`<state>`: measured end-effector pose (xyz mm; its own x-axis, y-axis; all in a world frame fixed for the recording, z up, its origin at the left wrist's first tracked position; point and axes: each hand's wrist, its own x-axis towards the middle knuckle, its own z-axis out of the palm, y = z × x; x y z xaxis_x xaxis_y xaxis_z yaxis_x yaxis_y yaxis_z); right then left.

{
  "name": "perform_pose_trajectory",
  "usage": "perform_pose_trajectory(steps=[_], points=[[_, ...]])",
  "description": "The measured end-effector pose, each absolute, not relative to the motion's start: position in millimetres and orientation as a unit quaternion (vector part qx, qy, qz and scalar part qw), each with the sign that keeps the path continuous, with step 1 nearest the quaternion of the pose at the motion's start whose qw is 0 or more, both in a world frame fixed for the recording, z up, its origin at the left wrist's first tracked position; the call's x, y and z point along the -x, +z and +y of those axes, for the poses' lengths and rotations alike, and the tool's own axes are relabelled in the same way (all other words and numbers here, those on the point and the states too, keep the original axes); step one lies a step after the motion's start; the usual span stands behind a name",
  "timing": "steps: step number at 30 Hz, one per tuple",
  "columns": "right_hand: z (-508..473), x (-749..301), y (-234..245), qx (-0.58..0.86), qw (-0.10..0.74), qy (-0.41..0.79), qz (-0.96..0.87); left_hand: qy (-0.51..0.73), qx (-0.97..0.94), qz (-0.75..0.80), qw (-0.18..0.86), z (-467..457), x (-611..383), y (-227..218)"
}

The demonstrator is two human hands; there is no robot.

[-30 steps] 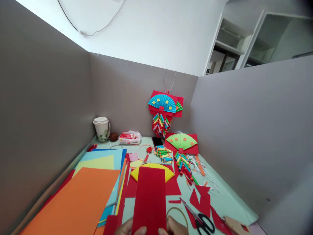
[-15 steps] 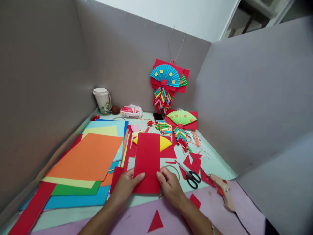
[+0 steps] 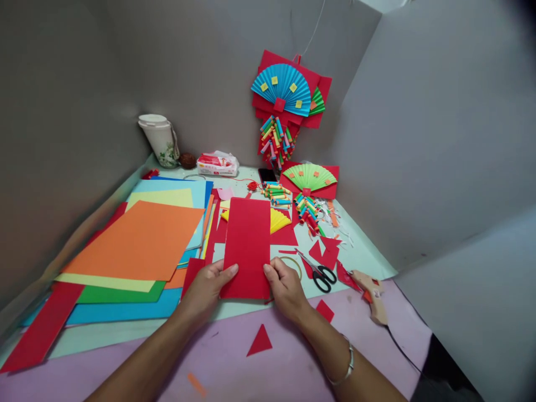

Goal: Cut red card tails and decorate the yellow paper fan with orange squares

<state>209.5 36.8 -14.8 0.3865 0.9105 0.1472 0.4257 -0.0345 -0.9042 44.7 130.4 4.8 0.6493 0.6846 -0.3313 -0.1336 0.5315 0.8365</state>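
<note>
counter's (image 3: pixel 234 371) kinda messy: big pile of coloured sheets (image 3: pixel 138 245) at 9 o'clock from the red card (image 3: pixel 246 240), which sits just below mid-view. left hand (image 3: pixel 209 285) is gripping the card's lower left edge, right hand (image 3: pixel 287 287) has the right edge, thumbs (image 3: pixel 229 272) on top. glue gun's (image 3: pixel 376 298) at nearly 4, black-handled scissors (image 3: pixel 321 274) about 3, little red triangle (image 3: pixel 260 341) near 6.

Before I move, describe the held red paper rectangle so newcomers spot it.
From the large orange paper sheet, look right to the left hand and right hand. Between them, the red paper rectangle partly hides the yellow pleated paper fan. Unlike red paper scraps, both hands grip it.
</note>
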Motion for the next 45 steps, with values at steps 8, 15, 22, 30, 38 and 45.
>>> perform_pose_trajectory(steps=[8, 15, 22, 30, 38, 45], points=[[36.9, -211.0, -14.5, 0.667, 0.481, 0.272, -0.5, 0.279, -0.391, 0.334, 0.811, 131.2, -46.3, 6.5], [38.6, -209.2, -17.4, 0.671, 0.497, 0.268, -0.481, 0.278, -0.385, 0.339, 0.812, 129.2, -48.8, 7.8], [35.4, -208.6, -13.2, 0.642, 0.495, 0.358, -0.464, 0.296, -0.37, 0.352, 0.807, 132.8, -46.2, 13.4], [33.5, -205.6, -15.2, 0.634, 0.491, 0.387, -0.455, 0.286, -0.371, 0.357, 0.808, 134.4, -44.6, 15.4], [29.7, -206.6, -16.7, 0.603, 0.527, 0.407, -0.439, 0.269, -0.372, 0.33, 0.825, 131.2, -43.6, 10.7], [31.4, -209.0, -19.3, 0.6, 0.579, 0.36, -0.418, 0.228, -0.374, 0.319, 0.841, 124.9, -46.7, 4.6]])
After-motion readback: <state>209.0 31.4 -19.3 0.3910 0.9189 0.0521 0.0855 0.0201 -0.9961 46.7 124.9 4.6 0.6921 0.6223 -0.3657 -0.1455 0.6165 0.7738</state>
